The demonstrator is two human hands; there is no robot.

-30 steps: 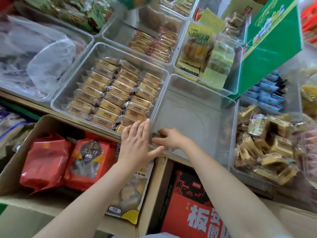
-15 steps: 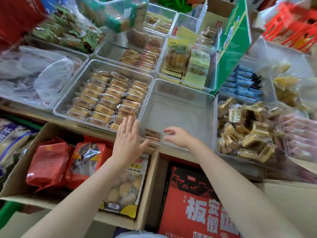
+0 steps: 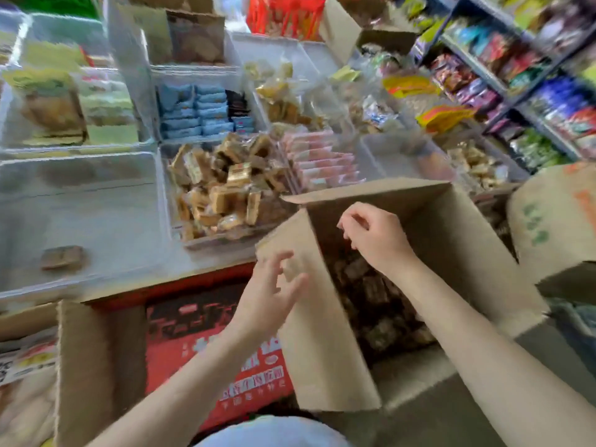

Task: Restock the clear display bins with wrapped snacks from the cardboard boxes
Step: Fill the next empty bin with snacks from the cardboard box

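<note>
An open cardboard box stands in front of me at the lower right, with brown wrapped snacks inside. My right hand hovers over its opening, fingers loosely curled and holding nothing. At the box's left flap is my left hand, fingers spread and relaxed, also holding nothing. To the left, a clear display bin holds a single brown wrapped snack near its front edge. The picture is blurred by motion.
A bin of golden wrapped snacks sits just behind the box, with pink packets and blue packets beyond. A red printed box lies below the bins. Another cardboard box stands at right, below shelves of snack bags.
The view has swung right. Both hands left the near-empty clear bin, where one snack now lies, and moved over to the open cardboard box.
</note>
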